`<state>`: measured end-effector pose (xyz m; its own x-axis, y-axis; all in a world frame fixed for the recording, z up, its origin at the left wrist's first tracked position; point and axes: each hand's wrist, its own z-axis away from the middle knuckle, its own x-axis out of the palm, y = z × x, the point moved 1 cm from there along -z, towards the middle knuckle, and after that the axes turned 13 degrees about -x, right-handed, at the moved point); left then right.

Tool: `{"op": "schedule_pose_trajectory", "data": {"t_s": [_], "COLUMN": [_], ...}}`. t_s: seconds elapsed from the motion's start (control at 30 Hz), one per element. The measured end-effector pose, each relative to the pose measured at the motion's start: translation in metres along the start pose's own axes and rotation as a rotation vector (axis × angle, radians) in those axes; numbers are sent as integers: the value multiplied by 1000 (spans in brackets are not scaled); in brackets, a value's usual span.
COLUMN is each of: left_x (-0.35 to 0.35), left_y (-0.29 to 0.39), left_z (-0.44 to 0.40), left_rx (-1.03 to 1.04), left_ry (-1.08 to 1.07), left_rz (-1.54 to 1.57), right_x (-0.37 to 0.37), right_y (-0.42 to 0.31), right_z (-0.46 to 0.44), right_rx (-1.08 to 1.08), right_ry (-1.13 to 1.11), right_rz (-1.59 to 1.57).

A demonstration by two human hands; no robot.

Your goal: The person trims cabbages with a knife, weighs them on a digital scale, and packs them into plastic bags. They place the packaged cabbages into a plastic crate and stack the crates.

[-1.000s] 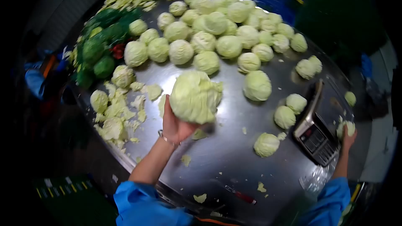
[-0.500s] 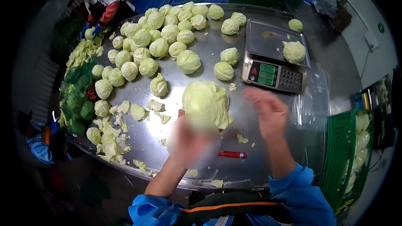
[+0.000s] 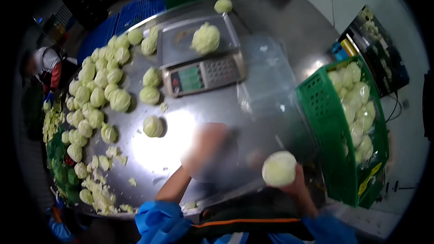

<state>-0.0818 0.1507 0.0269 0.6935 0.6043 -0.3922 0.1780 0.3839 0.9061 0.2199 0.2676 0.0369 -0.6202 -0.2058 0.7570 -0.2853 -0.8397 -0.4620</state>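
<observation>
My right hand (image 3: 298,186) is wrapped round the lower right side of a pale, trimmed cabbage (image 3: 279,168), whose smooth whitish face is turned up. It is near the right edge of the metal table, beside the green crate. My left hand (image 3: 209,142) is over the middle of the table, smeared by motion, so its fingers cannot be made out. Left of it, one cabbage (image 3: 153,126) rests by itself on the metal. A blurred patch below and right of my left hand hides part of the tabletop.
The digital scale (image 3: 205,76) carries a cabbage (image 3: 206,39). Many cabbages (image 3: 96,97) are heaped at left, near loose leaves (image 3: 100,192) and green net bags (image 3: 56,165). Clear plastic bags (image 3: 266,72) lie right of the scale. The green crate (image 3: 318,108) holds bagged cabbages. A co-worker (image 3: 49,70) stands far left.
My view has swung to the right. My right hand, free before, now grips a cabbage near the crate. The large cabbage is no longer above my left hand. The red-handled tool is out of sight.
</observation>
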Motion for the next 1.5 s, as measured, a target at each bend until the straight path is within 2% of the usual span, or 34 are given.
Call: {"op": "schedule_pose_trajectory", "data": {"t_s": [0.03, 0.07, 0.1, 0.13, 0.17, 0.27, 0.37, 0.4, 0.47, 0.57, 0.6, 0.7, 0.77, 0.87, 0.93, 1.07, 1.13, 1.2, 1.23, 1.27, 1.43, 1.47, 1.5], "left_x": [29, 52, 76, 102, 127, 184, 190, 186, 185, 166, 160, 130, 100, 102, 111, 126, 134, 140, 129, 120, 103, 102, 101], "left_y": [2, 23, 43, 52, 46, -8, -28, -13, 13, 51, 50, 27, 20, -2, -21, -37, -56, -75, -81, -79, -57, -48, -38], "left_z": [-35, -67, -95, -132, -165, -234, -260, -255, -234, -173, -149, -87, -39, 15, 38, 48, 42, 27, 28, 28, 45, 44, 45], "left_rx": [42, 171, 271, 410, 558, 517, 289, 180, 299, 572, 538, 340, 343, 98, 239, 430, 450, 329, 422, 457, 117, 88, 145], "left_ry": [-9, 14, 36, 80, 120, 118, -86, -150, -52, 19, -23, -49, 28, -348, -334, -216, -208, -381, -295, -262, -514, -608, -566], "left_rz": [90, -49, -185, -227, -272, -528, -356, -327, -249, -190, -258, -505, -549, -813, -780, -716, -774, -724, -535, -532, -619, -645, -630], "right_x": [-1, 0, -14, 0, -9, -50, -50, -53, -50, -8, -30, -14, -4, -3, -7, 4, 5, 10, 9, 5, 17, 5, 4], "right_y": [-16, -29, -29, -37, -38, -50, -73, -79, -88, -96, -92, -102, -96, -78, -65, -49, -47, -46, -48, -46, -28, -23, -20], "right_z": [9, 17, 19, 26, 32, 32, 6, -1, -16, -40, -45, -54, -49, -41, -40, -15, -6, 7, 16, 22, 39, 42, 49], "right_rx": [-9, -42, -112, -217, -224, -296, -309, -280, -290, -332, -240, -66, -79, -17, 16, -15, 8, -21, -34, -48, -46, -64, -64], "right_ry": [32, 58, 45, 93, 161, 253, 182, 174, 94, -192, -93, -239, -274, -192, -122, -184, -146, -228, -261, -251, -262, -226, -213], "right_rz": [61, 134, -4, 40, 66, 170, 274, 248, 212, -3, -92, -18, 33, 113, 155, 144, 109, 121, 134, 118, 203, 204, 173]}}
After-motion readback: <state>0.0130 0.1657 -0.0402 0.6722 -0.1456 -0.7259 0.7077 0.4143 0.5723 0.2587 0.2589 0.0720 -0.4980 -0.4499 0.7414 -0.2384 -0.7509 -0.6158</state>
